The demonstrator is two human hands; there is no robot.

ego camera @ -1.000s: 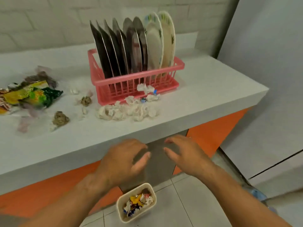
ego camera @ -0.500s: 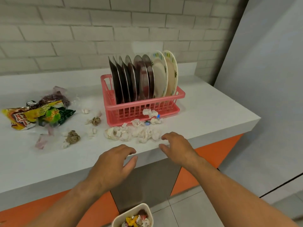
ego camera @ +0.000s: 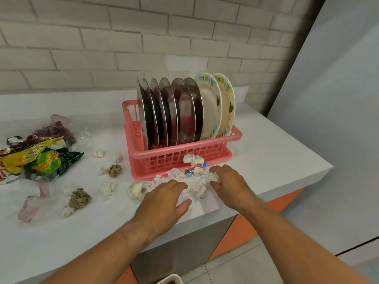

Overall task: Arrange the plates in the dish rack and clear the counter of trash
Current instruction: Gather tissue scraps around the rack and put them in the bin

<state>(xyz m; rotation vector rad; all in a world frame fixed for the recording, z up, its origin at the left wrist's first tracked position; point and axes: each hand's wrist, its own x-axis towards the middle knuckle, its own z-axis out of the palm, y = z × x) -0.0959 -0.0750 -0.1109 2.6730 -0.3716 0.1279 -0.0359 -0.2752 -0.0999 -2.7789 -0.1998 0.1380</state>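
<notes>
Two hands on crumpled tissues point(ego camera: 197, 189) just in front of a pink rack point(ego camera: 184, 155) on a counter point(ego camera: 276, 156).
Plates point(ego camera: 184, 111) stand upright in the rack. The left hand point(ego camera: 164, 201) lies flat on the tissues with fingers spread, and the right hand point(ego camera: 227, 181) curls round some of them. Wrappers point(ego camera: 41, 158) lie well left of the rack.

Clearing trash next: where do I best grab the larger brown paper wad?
Pinch the brown paper wad across its middle from above; it is roundish, crumpled and lies free on the counter, only small white scraps beside it.
</notes>
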